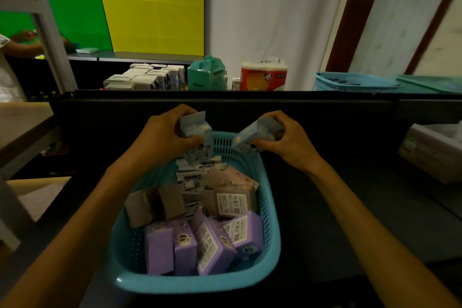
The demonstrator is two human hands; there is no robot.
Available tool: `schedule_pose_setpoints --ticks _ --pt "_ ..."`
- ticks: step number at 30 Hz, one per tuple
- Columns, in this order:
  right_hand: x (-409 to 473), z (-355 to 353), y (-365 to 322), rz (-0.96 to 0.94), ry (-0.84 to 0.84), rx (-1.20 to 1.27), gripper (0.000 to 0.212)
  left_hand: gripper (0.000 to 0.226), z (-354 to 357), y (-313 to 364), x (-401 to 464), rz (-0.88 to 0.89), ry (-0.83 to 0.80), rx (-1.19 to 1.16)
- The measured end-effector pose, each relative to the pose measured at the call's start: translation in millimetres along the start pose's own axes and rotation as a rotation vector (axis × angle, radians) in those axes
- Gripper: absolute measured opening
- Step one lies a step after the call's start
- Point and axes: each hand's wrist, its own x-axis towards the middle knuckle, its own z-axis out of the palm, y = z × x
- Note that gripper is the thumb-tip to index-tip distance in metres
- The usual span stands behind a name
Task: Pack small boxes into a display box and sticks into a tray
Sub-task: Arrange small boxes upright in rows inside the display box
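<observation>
both hands lifting blue boxes over the basket

at nine o'clock, far off to the side, another person's arm (22, 45) reaches along a shelf in front of a green board (62, 2), with a yellow board (155, 5) just to its right.

nearer, the person's left hand (165, 130) is curled round a small blue box (196, 132), holding it roughly upright over the far rim of the teal basket (195, 282). it may be gripping more than one box; the blur makes that hard to tell.

the basket sits at six o'clock on the dark table (325, 207), between the two forearms. inside it, purple boxes (207, 245) stand packed along the near side, brown boxes (155, 202) lie in the middle, and a stack of thin white packs (190, 175) lies toward the far end.

at twelve o'clock, beyond the table's back wall, there is a pile of white cartons (147, 77), a green carry box (206, 74) and a red-and-orange tissue pack (262, 77).

the right hand (287, 137) grips a second blue box (257, 134), tilted, its lower end over the basket's far right rim.

at two o'clock a second blue basket (350, 82) rests on the back ledge.
</observation>
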Motion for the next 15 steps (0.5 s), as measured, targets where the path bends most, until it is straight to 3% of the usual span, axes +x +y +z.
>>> schedule_pose_setpoints --ticks 8,15 --pt "-41 -61 5 0.036 0.089 0.030 0.034 0.042 16 61 0 0.121 0.028 -0.076" --pt "-87 -142 31 0.023 0.138 -0.113 0.040 0.041 66 133 4 0.200 -0.014 -0.088"
